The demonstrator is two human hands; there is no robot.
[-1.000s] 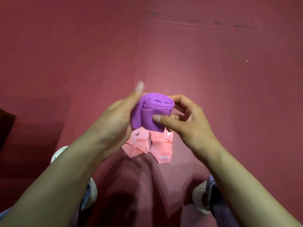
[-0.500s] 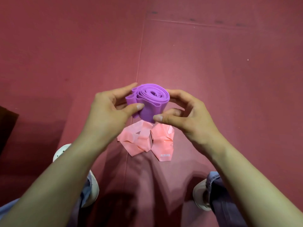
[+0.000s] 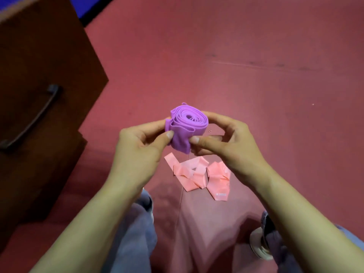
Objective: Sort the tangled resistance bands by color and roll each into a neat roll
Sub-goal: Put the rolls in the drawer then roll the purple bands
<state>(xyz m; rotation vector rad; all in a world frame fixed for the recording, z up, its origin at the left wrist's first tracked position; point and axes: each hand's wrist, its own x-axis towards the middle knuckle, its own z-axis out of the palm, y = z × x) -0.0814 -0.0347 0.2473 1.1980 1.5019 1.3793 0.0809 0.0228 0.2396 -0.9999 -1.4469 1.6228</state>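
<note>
— Where do we have the coiled purple rubber resistance band (image 3: 188,123)?
— In the air above the red floor mat (image 3: 266,79). Our left hand (image 3: 141,148) pinches its outer layers and our right hand (image 3: 230,146) curls round the far side.
— How will it handle?
— Light, soft and springy, we judge. We should hold it across the coil's sides, or it may unwind. The crumpled pink rubber band (image 3: 197,174) lies unrolled on the mat below.

Red floor (image 3: 256,46) w/ a scuffed seam line (image 3: 256,65) upper right. Brown wood cabinet (image 3: 39,56) at left, dark bar handle (image 3: 33,117) on its front. Blue strip (image 3: 86,2) behind cabinet. Jeans leg (image 3: 134,229) bottom centre, white shoe (image 3: 258,245) bottom right.
</note>
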